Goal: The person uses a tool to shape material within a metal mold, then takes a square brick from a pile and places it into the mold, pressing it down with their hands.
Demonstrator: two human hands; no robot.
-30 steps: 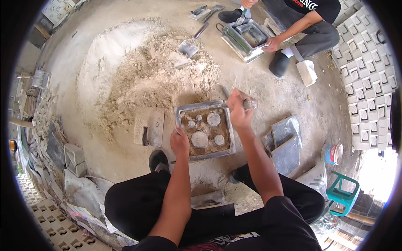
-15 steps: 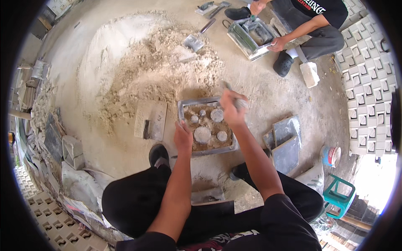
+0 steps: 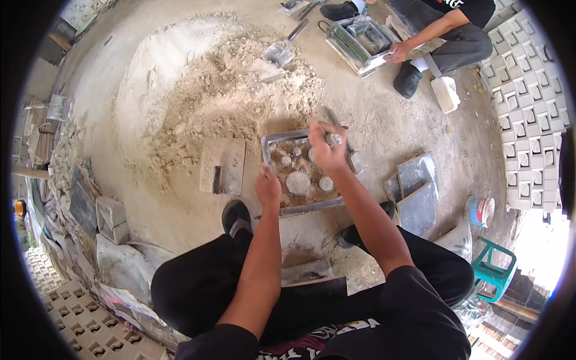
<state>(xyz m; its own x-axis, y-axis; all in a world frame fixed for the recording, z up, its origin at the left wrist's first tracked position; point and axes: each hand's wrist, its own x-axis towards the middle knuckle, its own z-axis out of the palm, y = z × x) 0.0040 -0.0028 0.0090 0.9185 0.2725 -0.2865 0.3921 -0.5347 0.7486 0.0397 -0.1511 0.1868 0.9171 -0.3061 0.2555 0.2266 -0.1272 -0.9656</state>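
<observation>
On the ground before me sits a rectangular grey mould frame (image 3: 303, 209), packed with brownish sandy material. Several round pale discs of different sizes, such as the large disc (image 3: 298, 183), stand among the fill. My left hand (image 3: 268, 187) is closed on the frame's left side, the thumb up along its rim. Over the frame's upper right part, my right hand (image 3: 327, 150) is closed around a greyish round-ended tool (image 3: 334, 139); its exact kind is unclear. This hand and forearm hide part of the frame's right side and a disc.
A heap of pale powder and crumbs (image 3: 240, 90) with a trowel (image 3: 279, 55) lies beyond. Left is a board with a handle (image 3: 223, 162); right, flat grey slabs (image 3: 417, 207), a bucket (image 3: 480, 211) and a green stool (image 3: 495, 270). Another person's hand (image 3: 397, 53) holds a second frame (image 3: 360, 45).
My right hand has shifted slightly left relative to the frame and turned, showing the tool's round end. The whole view has shifted a little. The other person's far hand has moved up from their frame.
</observation>
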